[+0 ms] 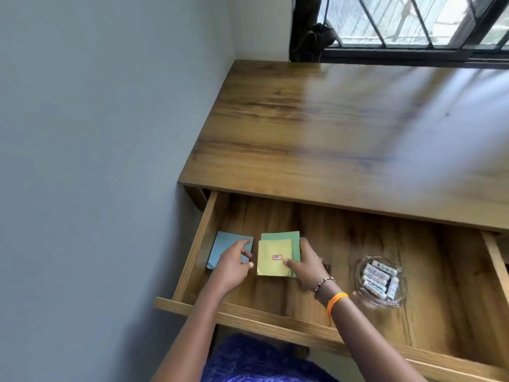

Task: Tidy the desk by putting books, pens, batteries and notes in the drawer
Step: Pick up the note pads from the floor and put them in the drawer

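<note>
The wooden drawer [358, 235] is pulled out under the desk top [330, 133]. In its left end lie a blue note pad [224, 248] and, to its right, a yellow note pad [271, 255] with a small red label, stacked on a green pad [292, 239]. My left hand [234, 267] rests on the blue pad's right edge, fingers curled around it. My right hand [307, 264] grips the right edge of the yellow and green stack, thumb on the yellow pad. A clear glass dish [366, 296] holding several white batteries [381, 278] sits in the drawer to the right.
A grey wall runs close along the drawer's left side. A drawer divider [495, 260] stands at the far right. A barred window [413, 23] is behind the desk. Blue patterned clothing [256, 362] shows below the drawer front [275, 321].
</note>
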